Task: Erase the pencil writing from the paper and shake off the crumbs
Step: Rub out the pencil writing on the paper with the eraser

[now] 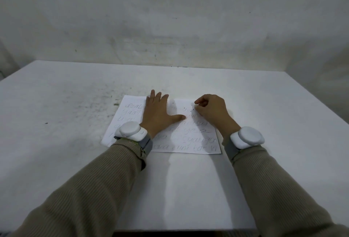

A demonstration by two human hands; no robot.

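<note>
Count: 1 paper [198, 138]; 2 grips, left grip [156, 114] and right grip [211, 110]; 2 white wrist units [130, 131] [247, 137]; 2 beige ribbed sleeves [94, 189] [273, 189].
Paper: flat on desk [75, 161], under both grips; rows of pencil writing [200, 149] show around and below them.
Around: dark specks [98, 100] on desk, left of left grip; grey wall [170, 19] beyond.
Blocked: left grip and its wrist unit cover the sheet's middle-left.
Left grip: palm down, fingers straight, thumb spread toward right grip, pressing paper.
Right grip: fingers curled, tips down on sheet's top right; can't tell if it holds anything.
</note>
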